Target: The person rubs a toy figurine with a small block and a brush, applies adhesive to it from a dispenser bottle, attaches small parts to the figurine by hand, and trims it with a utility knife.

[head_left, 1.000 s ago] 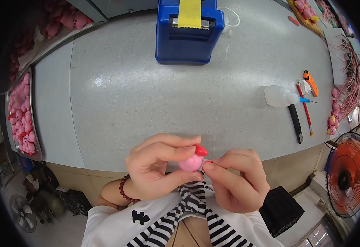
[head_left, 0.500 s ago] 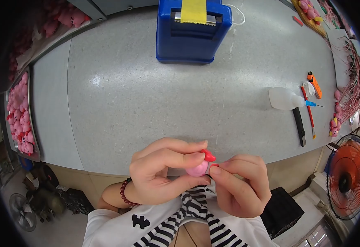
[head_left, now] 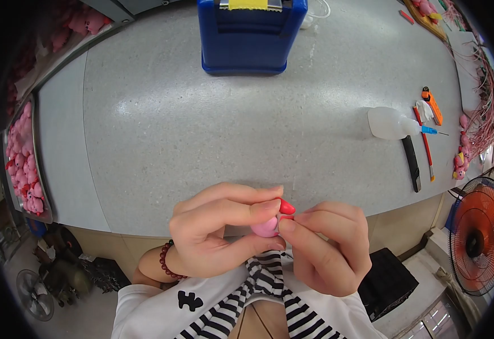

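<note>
My left hand [head_left: 218, 223] pinches a small round pink figurine [head_left: 264, 227] between thumb and fingers, above the front edge of the table. A glossy red foot-like part [head_left: 287, 207] sticks out from its top. Close against the figurine's right side, my right hand [head_left: 331, 246] holds a small red piece [head_left: 286, 217] between thumb and forefinger. Fingertips cover most of that piece, so whether it is joined to the figurine I cannot tell.
A blue tape dispenser [head_left: 246, 45] stands at the back. To the right lie a squeeze bottle [head_left: 391, 123] with a needle tip, a black tool [head_left: 411, 164], a red brush [head_left: 426, 147] and an orange cutter [head_left: 432, 106]. A tray of pink figurines [head_left: 25, 164] is at left.
My right hand has moved in to the left, bringing the red piece from just beside the figurine up against it. The view has shifted slightly; the left hand keeps its hold.
</note>
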